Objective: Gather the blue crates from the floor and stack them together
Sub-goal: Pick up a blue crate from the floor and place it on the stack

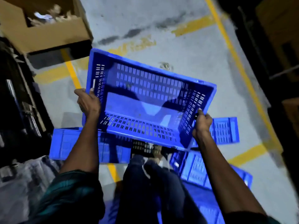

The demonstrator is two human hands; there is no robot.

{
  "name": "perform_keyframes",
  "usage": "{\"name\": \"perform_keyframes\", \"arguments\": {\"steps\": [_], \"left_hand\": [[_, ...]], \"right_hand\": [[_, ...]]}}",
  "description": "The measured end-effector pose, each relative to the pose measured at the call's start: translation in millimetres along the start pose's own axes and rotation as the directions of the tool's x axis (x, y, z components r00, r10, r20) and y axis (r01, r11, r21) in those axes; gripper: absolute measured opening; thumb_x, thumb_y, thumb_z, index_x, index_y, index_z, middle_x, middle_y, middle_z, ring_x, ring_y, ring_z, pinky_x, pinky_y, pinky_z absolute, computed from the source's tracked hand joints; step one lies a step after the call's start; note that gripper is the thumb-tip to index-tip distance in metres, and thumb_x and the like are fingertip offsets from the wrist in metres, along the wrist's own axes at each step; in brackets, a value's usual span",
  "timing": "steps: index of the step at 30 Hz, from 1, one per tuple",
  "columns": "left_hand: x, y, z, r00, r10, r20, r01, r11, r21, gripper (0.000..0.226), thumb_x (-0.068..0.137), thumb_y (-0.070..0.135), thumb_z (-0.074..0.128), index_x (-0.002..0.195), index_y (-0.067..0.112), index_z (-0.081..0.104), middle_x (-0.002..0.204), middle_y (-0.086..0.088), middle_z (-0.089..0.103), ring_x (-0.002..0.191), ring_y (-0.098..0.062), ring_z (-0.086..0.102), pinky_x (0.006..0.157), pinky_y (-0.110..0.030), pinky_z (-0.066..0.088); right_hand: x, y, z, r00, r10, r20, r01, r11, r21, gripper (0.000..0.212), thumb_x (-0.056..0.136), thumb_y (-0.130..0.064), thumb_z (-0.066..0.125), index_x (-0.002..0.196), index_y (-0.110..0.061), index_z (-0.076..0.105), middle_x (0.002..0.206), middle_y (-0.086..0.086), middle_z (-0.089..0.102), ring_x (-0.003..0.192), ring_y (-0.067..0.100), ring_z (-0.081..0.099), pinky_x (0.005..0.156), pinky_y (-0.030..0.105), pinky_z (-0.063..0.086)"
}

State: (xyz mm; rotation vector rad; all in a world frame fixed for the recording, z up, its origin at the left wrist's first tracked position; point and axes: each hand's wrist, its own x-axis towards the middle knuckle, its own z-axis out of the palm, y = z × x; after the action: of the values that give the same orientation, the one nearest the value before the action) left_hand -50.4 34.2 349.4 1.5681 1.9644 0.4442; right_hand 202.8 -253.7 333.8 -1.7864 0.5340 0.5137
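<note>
While the blue crate (pixel 145 101) hung tipped in the air above the floor (pixel 186 50), the left hand (pixel 89 102) and right hand (pixel 202 125) each gripped a short end, fingers curled over the rim. It could slip or bump the other crates (pixel 224 131) close by underneath. A cardboard box (pixel 48 34) crowded the far left; bare floor lay open far ahead.

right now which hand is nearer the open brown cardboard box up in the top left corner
Left. The left hand grips the held blue slotted plastic crate on its side facing the open brown cardboard box. The right hand grips the crate's opposite side, farther away.
</note>
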Motion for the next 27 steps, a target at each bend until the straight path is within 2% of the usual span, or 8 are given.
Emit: {"name": "perform_keyframes", "arguments": {"steps": [2,7,10,12,17,20,24,27], "left_hand": [[-24,10,-20,1.000,0.020,0.022,-0.021,1.000,0.018,0.022,0.101,0.034,0.043,0.106,0.015,0.034,0.118,-0.025,0.060,0.104,-0.041,0.056,0.074,-0.038,0.035],[-78,32,-51,0.998,0.052,0.023,-0.051,0.996,-0.067,0.044,0.099,0.036,0.046,0.122,-0.002,0.043,0.119,-0.027,0.060,0.107,-0.043,0.057,0.078,-0.043,0.041],[-111,55,-64,0.986,0.158,0.051,-0.151,0.981,-0.126,0.033,0.098,0.031,0.049,0.114,0.002,0.043,0.114,-0.029,0.060,0.102,-0.044,0.057,0.074,-0.042,0.038],[-130,73,-70,0.970,0.232,0.070,-0.220,0.964,-0.147,0.029,0.099,0.027,0.049,0.110,0.002,0.042,0.110,-0.031,0.059,0.099,-0.045,0.056,0.072,-0.042,0.035],[-188,122,-84,0.927,0.359,0.111,-0.323,0.911,-0.255,0.019,0.100,0.022,0.048,0.101,0.014,0.030,0.108,-0.032,0.057,0.096,-0.044,0.054,0.067,-0.033,0.025],[-207,144,-76,0.901,0.403,0.158,-0.336,0.882,-0.331,0.020,0.098,0.024,0.049,0.100,0.015,0.031,0.106,-0.029,0.057,0.092,-0.039,0.055,0.066,-0.028,0.024],[-217,174,-70,0.838,0.510,0.196,-0.412,0.826,-0.385,0.020,0.097,0.022,0.052,0.099,0.013,0.034,0.105,-0.028,0.057,0.091,-0.034,0.054,0.068,-0.027,0.027],[-220,199,-66,0.799,0.563,0.211,-0.455,0.796,-0.400,0.019,0.098,0.021,0.052,0.100,0.013,0.035,0.098,-0.017,0.053,0.084,-0.026,0.048,0.068,-0.026,0.027]], "right_hand": [[-24,-11,-28,0.998,-0.002,-0.056,0.003,1.000,0.020,0.025,0.094,-0.016,0.060,0.072,-0.018,0.048,0.070,0.003,0.053,0.061,0.017,0.046,0.063,0.032,0.044],[-72,-34,-105,0.981,-0.005,-0.194,0.023,0.995,0.092,0.026,0.092,-0.020,0.063,0.073,-0.021,0.044,0.068,0.000,0.051,0.054,0.008,0.047,0.058,0.025,0.042],[-89,-54,-150,0.978,-0.040,-0.205,0.068,0.989,0.129,0.025,0.096,-0.018,0.059,0.075,-0.021,0.045,0.067,-0.002,0.054,0.049,0.003,0.053,0.051,0.018,0.044],[-95,-63,-178,0.976,-0.092,-0.198,0.120,0.984,0.135,0.015,0.098,-0.020,0.057,0.084,-0.016,0.051,0.070,-0.001,0.057,0.051,0.003,0.055,0.047,0.016,0.044],[-104,-84,-240,0.935,-0.162,-0.316,0.220,0.962,0.158,0.016,0.096,-0.025,0.060,0.098,-0.010,0.056,0.072,0.002,0.056,0.050,0.004,0.053,0.052,0.022,0.044],[-103,-87,-269,0.901,-0.163,-0.402,0.263,0.942,0.208,0.021,0.091,-0.029,0.062,0.099,-0.009,0.060,0.074,0.005,0.057,0.063,0.018,0.051,0.060,0.033,0.043],[-104,-87,-287,0.871,-0.093,-0.482,0.269,0.912,0.310,0.029,0.086,-0.034,0.064,0.102,-0.010,0.062,0.082,0.010,0.062,0.072,0.023,0.052,0.066,0.039,0.046],[-105,-88,-289,0.854,-0.046,-0.518,0.261,0.900,0.349,0.033,0.084,-0.037,0.064,0.104,-0.010,0.063,0.084,0.009,0.063,0.073,0.023,0.054,0.068,0.040,0.047]]}}
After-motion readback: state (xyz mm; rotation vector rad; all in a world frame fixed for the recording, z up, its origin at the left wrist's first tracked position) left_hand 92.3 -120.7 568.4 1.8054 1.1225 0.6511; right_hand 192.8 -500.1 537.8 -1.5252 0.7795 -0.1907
